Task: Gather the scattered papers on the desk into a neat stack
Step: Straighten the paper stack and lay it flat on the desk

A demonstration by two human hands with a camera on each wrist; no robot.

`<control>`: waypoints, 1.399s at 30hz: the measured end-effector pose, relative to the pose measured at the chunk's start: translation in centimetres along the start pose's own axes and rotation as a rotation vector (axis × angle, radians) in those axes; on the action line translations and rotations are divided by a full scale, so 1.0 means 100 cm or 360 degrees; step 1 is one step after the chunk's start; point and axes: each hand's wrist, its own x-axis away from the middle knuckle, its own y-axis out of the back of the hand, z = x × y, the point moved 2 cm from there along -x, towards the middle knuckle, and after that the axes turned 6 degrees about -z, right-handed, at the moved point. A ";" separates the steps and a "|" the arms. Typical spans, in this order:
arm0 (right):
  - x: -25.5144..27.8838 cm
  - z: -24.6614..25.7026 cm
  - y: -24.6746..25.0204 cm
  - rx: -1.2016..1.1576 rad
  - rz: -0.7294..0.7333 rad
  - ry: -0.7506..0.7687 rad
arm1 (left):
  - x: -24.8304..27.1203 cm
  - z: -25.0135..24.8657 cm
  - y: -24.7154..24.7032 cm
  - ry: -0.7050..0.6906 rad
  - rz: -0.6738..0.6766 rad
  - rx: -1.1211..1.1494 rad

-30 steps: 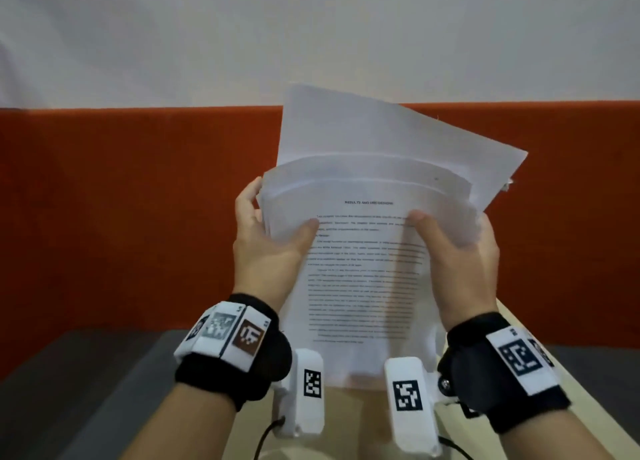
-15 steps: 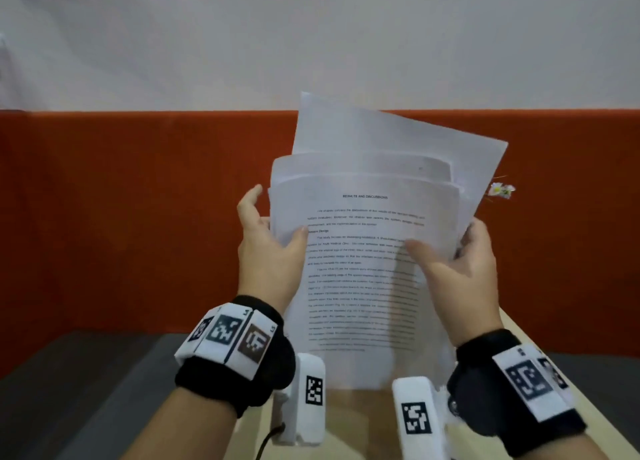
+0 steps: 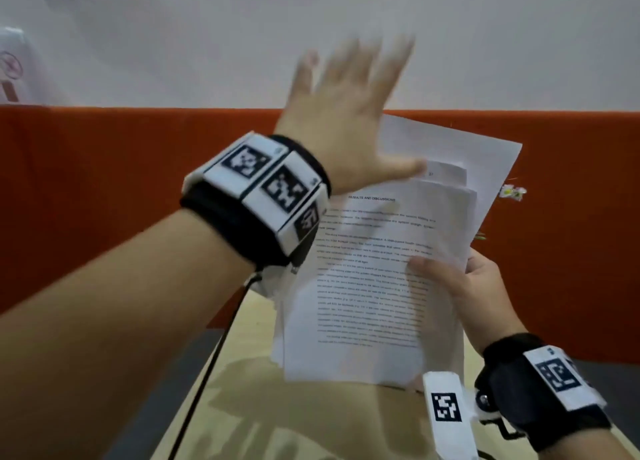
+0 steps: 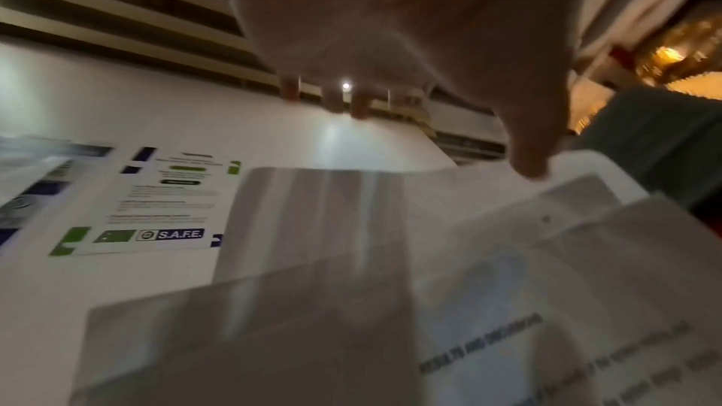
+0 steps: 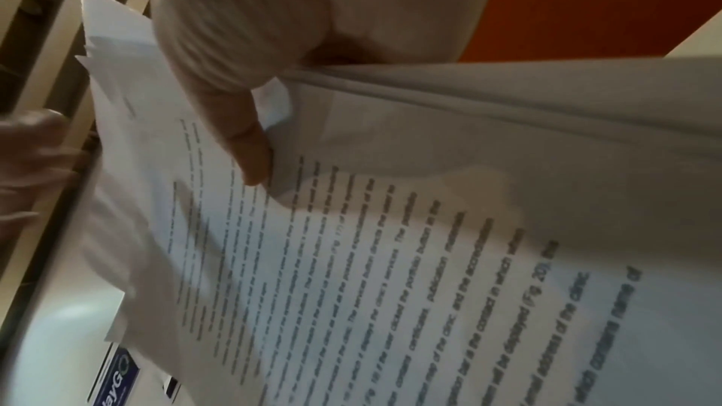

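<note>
A bundle of white printed papers [image 3: 374, 286] stands upright above the desk [image 3: 242, 390], its sheets fanned unevenly at the top. My right hand [image 3: 457, 279] grips the bundle's right edge, thumb on the front page and fingers behind. In the right wrist view the thumb [image 5: 246, 147] presses on the printed papers [image 5: 390, 258]. My left hand [image 3: 349, 106] is raised over the top left of the bundle, blurred, fingers spread and straight, holding nothing. The left wrist view shows that hand [image 4: 390, 42] above the sheets' top edges [image 4: 508, 243].
An orange partition [image 3: 104, 199] runs behind the desk, with a white wall and posters [image 4: 156, 212] above it. A black cable [image 3: 214, 355] hangs from my left wrist across the desk's left edge. A small flower-like item [image 3: 512, 192] sits right of the papers.
My left hand has let go of the papers' left edge and swung up over their top with its fingers spread. The right hand alone now holds the bundle, slightly further right.
</note>
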 end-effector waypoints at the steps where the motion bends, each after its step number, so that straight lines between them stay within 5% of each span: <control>1: 0.001 0.001 0.000 -0.0007 0.0007 0.0004 | -0.003 0.001 -0.008 -0.0027 0.0257 -0.0022; 7: 0.003 0.001 0.001 -0.0013 0.0004 0.0014 | 0.010 -0.003 -0.027 0.0023 0.0571 0.0173; 21: 0.010 0.007 -0.004 -0.0116 0.0052 0.0056 | 0.020 -0.029 -0.033 -0.0232 0.0643 0.0350; 23: 0.010 0.007 -0.008 -0.0083 0.0051 0.0079 | 0.023 -0.029 -0.036 -0.0178 0.0813 0.0377; 27: 0.009 0.011 -0.011 0.0021 0.0021 0.0131 | 0.019 -0.019 -0.043 -0.0033 0.0783 0.0449; 31: 0.006 0.012 0.008 0.0487 -0.0333 0.0178 | 0.029 0.012 -0.040 0.0319 0.0365 0.0719; 34: -0.002 0.005 0.035 0.0608 -0.0612 -0.0103 | 0.050 0.049 -0.042 0.0726 0.0037 0.1064; 37: -0.006 -0.001 0.037 0.0095 -0.0411 -0.0217 | 0.080 0.065 -0.059 0.1110 -0.0157 0.1383; 42: 0.000 0.008 0.022 -0.0069 -0.0349 -0.0010 | 0.120 0.063 -0.080 0.1555 -0.0278 0.1951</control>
